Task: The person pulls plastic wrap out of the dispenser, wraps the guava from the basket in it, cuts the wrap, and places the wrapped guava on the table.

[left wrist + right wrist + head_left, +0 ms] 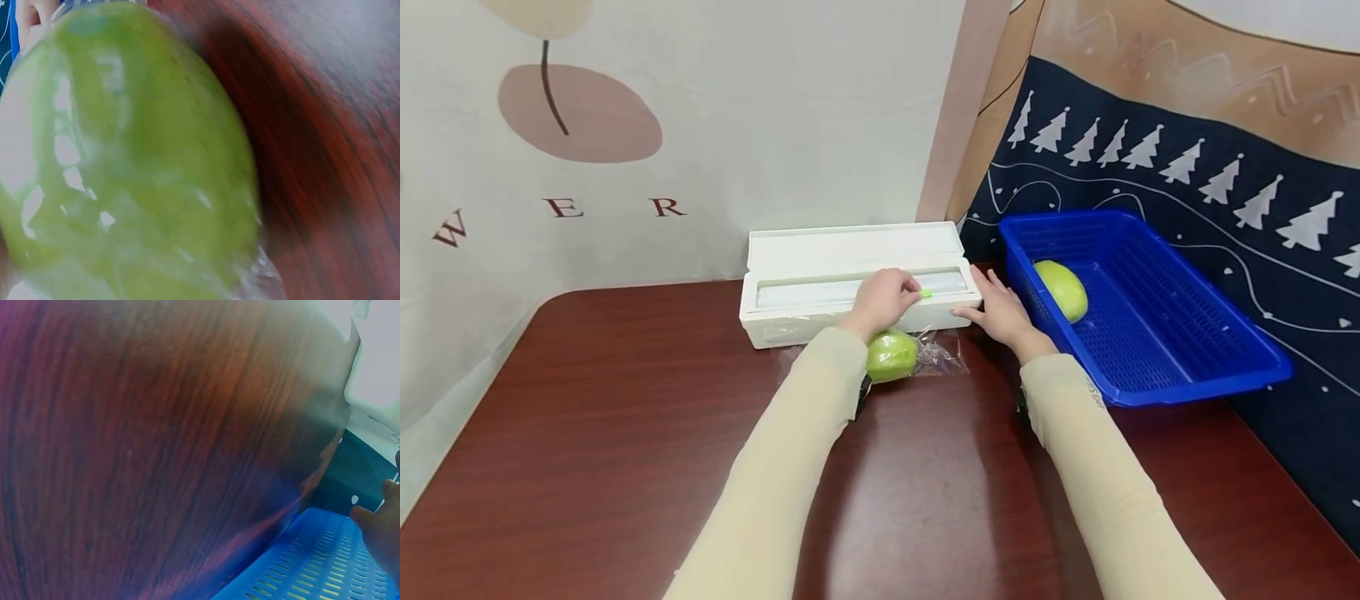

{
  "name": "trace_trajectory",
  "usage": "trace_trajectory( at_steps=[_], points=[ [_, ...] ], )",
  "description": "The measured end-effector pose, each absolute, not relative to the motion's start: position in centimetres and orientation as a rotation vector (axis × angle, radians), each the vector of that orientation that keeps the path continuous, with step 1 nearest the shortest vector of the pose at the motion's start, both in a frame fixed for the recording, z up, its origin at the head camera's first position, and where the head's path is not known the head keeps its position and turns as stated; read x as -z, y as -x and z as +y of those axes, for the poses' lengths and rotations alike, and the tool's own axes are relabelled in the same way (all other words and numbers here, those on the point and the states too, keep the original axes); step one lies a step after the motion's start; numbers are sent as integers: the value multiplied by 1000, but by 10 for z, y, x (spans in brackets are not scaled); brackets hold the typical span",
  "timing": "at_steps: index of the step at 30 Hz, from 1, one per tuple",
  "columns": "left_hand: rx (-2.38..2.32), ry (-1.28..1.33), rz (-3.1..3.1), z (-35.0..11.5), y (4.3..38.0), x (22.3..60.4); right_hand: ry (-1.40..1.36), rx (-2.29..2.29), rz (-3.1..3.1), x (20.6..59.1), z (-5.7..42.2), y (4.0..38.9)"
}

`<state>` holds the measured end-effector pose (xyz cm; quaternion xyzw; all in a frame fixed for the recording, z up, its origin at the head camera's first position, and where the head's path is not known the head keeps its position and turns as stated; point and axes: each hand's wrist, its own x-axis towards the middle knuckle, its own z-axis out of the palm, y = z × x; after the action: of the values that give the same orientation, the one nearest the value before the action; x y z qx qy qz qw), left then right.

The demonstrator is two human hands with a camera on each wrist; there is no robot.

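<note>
A long white cling film dispenser [797,326] lies along the back of the table with its lid [853,248] raised. My left hand [882,302] pinches a small bright green slider [927,293] at the dispenser's front edge, right of its middle. Straight-fingered, my right hand [1003,315] touches the dispenser's right end, thumb toward the front. Below my left wrist sits a green oval fruit [892,357] with clear film [946,354] around it, spread out to the sides. This wrapped fruit [137,156] fills most of the left wrist view.
To the right stands a blue perforated basket [1187,333], close beside my right forearm. Another green fruit [1061,291] lies in it against the left wall. Behind the brown table [625,417] hang a pale printed cloth [775,108] and a dark tree-patterned cloth [1217,217].
</note>
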<state>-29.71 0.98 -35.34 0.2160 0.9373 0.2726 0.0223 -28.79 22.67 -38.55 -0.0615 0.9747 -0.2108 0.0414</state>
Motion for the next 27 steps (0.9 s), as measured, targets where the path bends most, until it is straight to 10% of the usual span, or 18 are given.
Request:
trace_trajectory(
  at_steps=[27],
  points=[
    [-909,-546,2873,-53,282,351,208,629,2988,386,225,285]
  ],
)
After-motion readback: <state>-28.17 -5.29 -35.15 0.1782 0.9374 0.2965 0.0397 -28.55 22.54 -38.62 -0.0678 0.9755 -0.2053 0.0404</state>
